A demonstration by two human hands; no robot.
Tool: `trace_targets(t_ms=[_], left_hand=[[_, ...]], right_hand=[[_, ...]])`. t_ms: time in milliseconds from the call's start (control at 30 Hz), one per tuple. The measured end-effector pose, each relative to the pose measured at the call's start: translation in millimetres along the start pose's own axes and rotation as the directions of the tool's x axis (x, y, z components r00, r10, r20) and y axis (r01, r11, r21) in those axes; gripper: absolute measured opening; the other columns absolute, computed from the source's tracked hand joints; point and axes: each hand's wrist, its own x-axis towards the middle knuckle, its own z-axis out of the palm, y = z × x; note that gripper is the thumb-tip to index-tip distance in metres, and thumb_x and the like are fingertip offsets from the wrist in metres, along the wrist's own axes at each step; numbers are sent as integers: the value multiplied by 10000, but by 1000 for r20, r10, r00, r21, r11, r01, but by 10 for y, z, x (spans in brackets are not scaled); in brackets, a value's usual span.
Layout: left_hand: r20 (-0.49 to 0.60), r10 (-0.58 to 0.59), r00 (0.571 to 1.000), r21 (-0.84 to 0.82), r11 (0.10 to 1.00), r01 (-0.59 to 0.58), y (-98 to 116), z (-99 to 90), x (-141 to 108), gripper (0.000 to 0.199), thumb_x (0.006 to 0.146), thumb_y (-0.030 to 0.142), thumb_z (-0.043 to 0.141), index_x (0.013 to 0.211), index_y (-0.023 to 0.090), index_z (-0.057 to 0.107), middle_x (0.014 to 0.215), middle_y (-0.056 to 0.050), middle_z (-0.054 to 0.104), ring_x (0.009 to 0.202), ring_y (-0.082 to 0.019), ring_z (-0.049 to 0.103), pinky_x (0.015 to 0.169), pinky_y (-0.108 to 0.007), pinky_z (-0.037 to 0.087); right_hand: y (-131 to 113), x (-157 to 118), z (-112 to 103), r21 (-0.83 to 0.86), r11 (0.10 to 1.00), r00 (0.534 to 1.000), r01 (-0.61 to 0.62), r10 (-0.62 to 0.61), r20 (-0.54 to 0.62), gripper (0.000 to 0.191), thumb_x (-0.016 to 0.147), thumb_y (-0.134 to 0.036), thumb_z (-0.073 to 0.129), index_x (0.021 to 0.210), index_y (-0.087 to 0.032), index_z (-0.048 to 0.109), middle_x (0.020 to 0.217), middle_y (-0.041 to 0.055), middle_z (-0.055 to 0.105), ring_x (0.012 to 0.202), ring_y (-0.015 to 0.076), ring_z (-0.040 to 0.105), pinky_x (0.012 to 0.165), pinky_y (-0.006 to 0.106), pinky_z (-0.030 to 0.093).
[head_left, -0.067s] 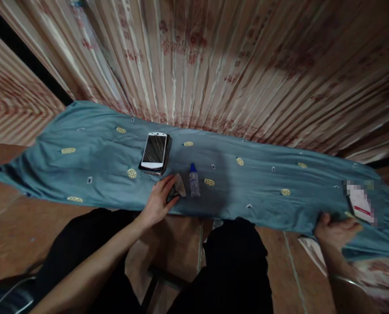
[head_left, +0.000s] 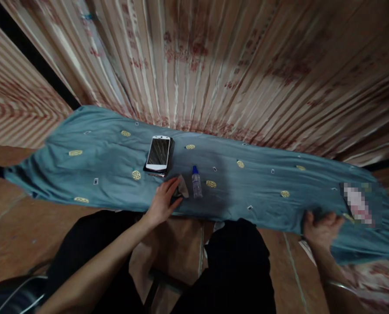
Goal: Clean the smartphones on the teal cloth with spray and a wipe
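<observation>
My left hand is closed on a small greyish cloth, pressed to the blue-green fabric on the table. Just right of it lies a small clear bottle with a blue cap. Behind my left hand rests a stack of phones, a white-framed phone on top. My right hand is over the front edge of the fabric at the right, thumb apart from the fingers, nothing visible in it. Beyond its fingertips lies a flat dark-edged thing, its face blurred out by pixelation.
A pleated, patterned curtain hangs along the back of the table. Dark bars stand at the left. My dark-clothed knees are under the front edge, above a brown tiled floor.
My right hand has shifted left, away from the pixelated thing. The view has moved slightly; my left hand keeps its place by the bottle, still holding the cloth.
</observation>
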Motion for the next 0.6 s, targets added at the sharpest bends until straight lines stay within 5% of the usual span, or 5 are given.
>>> trace_targets(t_ms=[133, 233, 367, 467, 600], left_hand=[[9, -47, 999, -56, 997, 47, -1, 53, 94, 652, 914, 327, 677, 1537, 172, 563, 1529, -207, 619, 1395, -371, 584, 1155, -581, 460], [-33, -118, 992, -174, 978, 111, -17, 93, 204, 648, 889, 324, 713, 1514, 213, 586, 1510, -169, 653, 1412, -347, 583, 1191, -566, 441], [-57, -193, 980, -319, 933, 165, -6, 124, 368, 649, 830, 266, 748, 1460, 166, 629, 1378, -176, 726, 1274, -335, 680, 1154, -537, 491], [-59, -225, 973, -390, 902, 185, 49, 124, 447, 614, 794, 177, 729, 1404, 170, 666, 1229, -138, 771, 1143, -296, 725, 1094, -486, 537], [-39, -305, 952, -503, 829, 244, 138, 107, 489, 561, 765, 146, 698, 1325, 159, 699, 984, -60, 775, 993, -240, 735, 1031, -415, 555]], right_hand=[[-1016, -265, -91, 263, 944, 962, 197, -237, 131, 795, 933, -542, 395, 1570, -67, 383, 1620, 324, 454, 1594, 436, 370, 1208, 691, 420], [-1897, -405, -159, 440, 839, 829, 320, -473, 299, 582, 955, -460, 487, 1473, -203, 553, 1534, 185, 625, 1448, 353, 583, 1177, 568, 506], [-2856, -603, -104, 617, 668, 694, 416, -672, 259, 500, 984, -441, 561, 1431, -228, 635, 1488, 130, 680, 1382, 326, 643, 1188, 513, 500], [-3295, -772, 20, 660, 681, 683, 317, -647, 339, 501, 982, -456, 629, 1423, -218, 647, 1300, 140, 772, 1154, 317, 749, 1052, 489, 579], [-3576, -948, 145, 734, 658, 716, 166, -592, 369, 509, 826, -348, 806, 1293, -177, 697, 1310, 161, 745, 1269, 344, 669, 1162, 527, 486]])
